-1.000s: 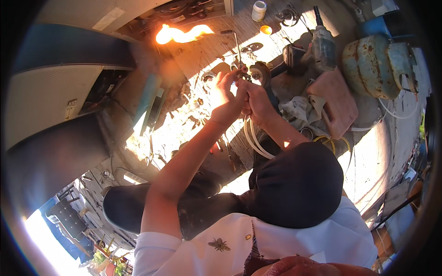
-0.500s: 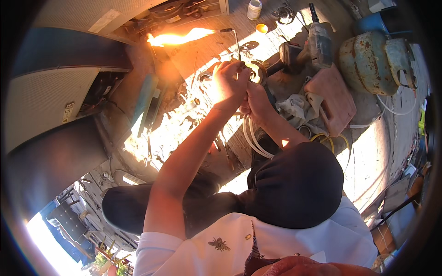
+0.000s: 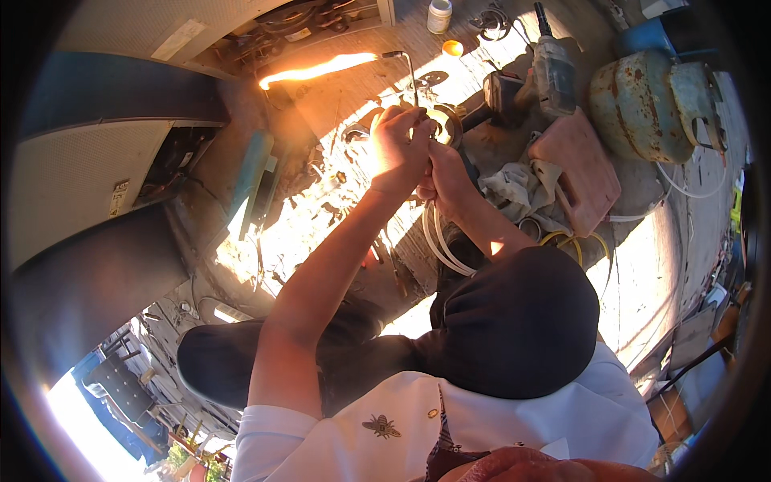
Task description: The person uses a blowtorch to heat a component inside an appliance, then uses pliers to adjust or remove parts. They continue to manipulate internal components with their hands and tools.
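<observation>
A: Where are the hands?

B: Both are up over the floor point(image 3: 450, 60), pressed close together. The left hand point(image 3: 395, 149) is curled shut around a thin metal rod point(image 3: 411, 76) with a bent top, the fingers wrapped at its lower end. The right hand point(image 3: 446, 173) sits just under and beside the left, touching it, and is closed too, though I cannot tell exactly what it grips.

A: What lies around the rod?

B: Directly behind the rod's lower end there is a round ring-shaped metal part point(image 3: 446, 124), partly hidden by the hands. White tubing point(image 3: 438, 241) hangs in loops below the right hand. To the right of the rod lies a power drill point(image 3: 550, 72), and farther right a rusty gas cylinder point(image 3: 634, 100) on its side.

A: Anything else near it?

B: A pink flat case point(image 3: 578, 165) lies below the drill, with a crumpled rag point(image 3: 514, 189) just beside it. Above the rod, a small white bottle point(image 3: 438, 14) and an orange cap point(image 3: 452, 47) stand on the floor.
</observation>
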